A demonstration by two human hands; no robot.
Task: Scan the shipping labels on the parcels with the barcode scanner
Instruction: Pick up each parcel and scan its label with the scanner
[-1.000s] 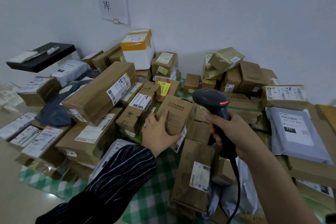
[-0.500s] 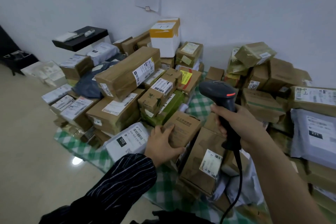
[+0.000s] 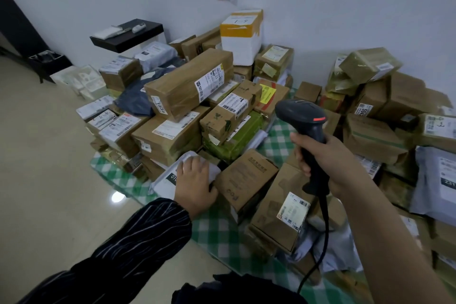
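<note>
My right hand (image 3: 328,163) grips a black corded barcode scanner (image 3: 302,116) upright over the middle of the parcel heap, its head pointing left and away. My left hand (image 3: 195,180) lies flat on a white poly mailer (image 3: 170,180) at the heap's near left edge, fingers spread over its label, touching the side of a small brown printed box (image 3: 246,177). Just right of that box, a tilted brown carton (image 3: 278,210) shows a white shipping label (image 3: 293,212). A long brown box (image 3: 187,84) with labels tops the stack behind.
Many taped cartons and grey mailers (image 3: 436,180) cover a green checked cloth (image 3: 217,232) on the floor. A white foam box (image 3: 241,37) stands against the wall. A black shelf (image 3: 128,36) juts out at the left. Bare tiled floor (image 3: 49,168) lies left.
My left hand has left the small brown printed box and moved left onto the white mailer. The view has swung left and down. The scanner stays upright in my right hand.
</note>
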